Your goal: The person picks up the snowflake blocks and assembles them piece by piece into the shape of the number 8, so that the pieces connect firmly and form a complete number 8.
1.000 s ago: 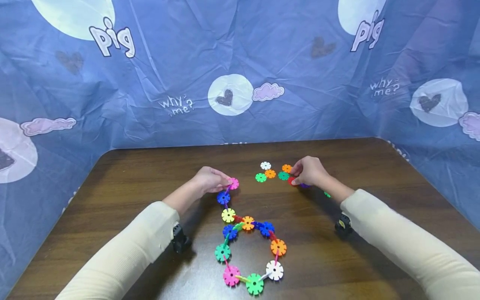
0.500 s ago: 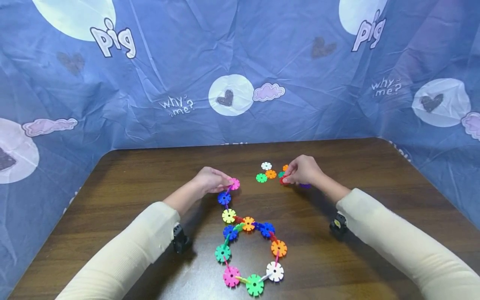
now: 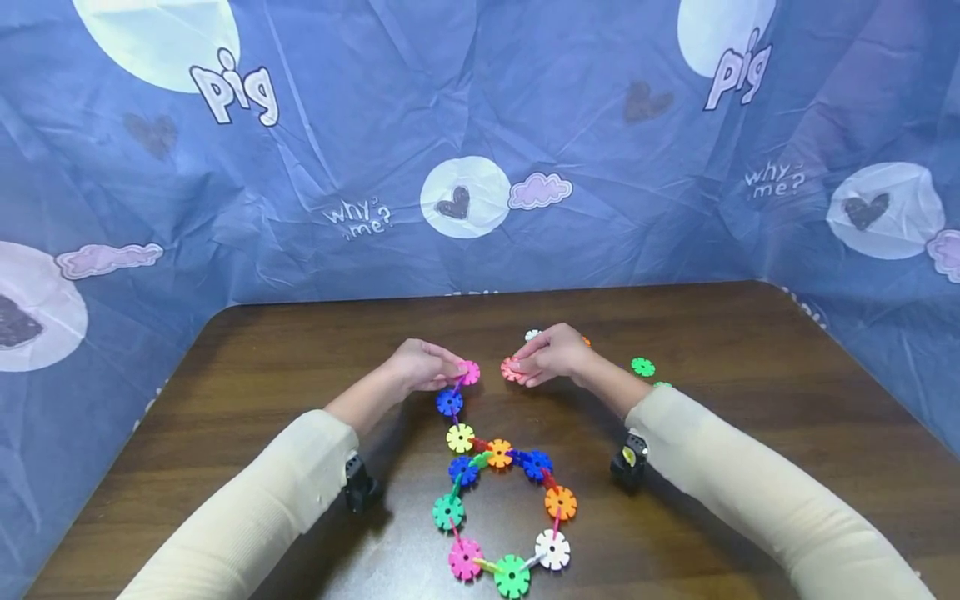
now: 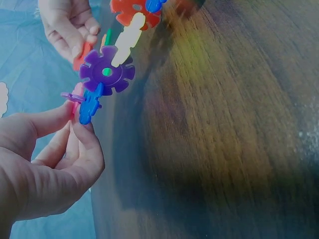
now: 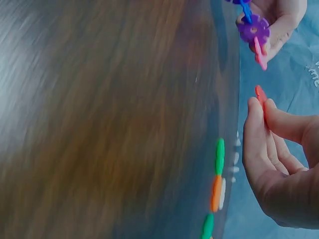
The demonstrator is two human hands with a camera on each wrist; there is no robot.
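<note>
L hand (image 3: pixel 422 365) pinching pink disc (image 3: pixel 471 372), far end of disc chain (image 3: pixel 450 403); a hard tug cd prob. pop a link. R hand (image 3: pixel 558 352) pinching red disc (image 3: pixel 507 371), near but apart; skewed push might mis-slot it.

A narrow gap lay between the pink disc (image 3: pixel 471 372) in the left grip (image 3: pixel 426 364) and the red disc (image 3: pixel 512 369) in the right grip (image 3: pixel 553 353). Nearer the person, the chain (image 3: pixel 462 470) barred a low sweep; bare desk (image 3: pixel 645 550) separated it from the right sleeve (image 3: pixel 735 467). A white disc (image 3: pixel 532 335) obstructed behind.
</note>
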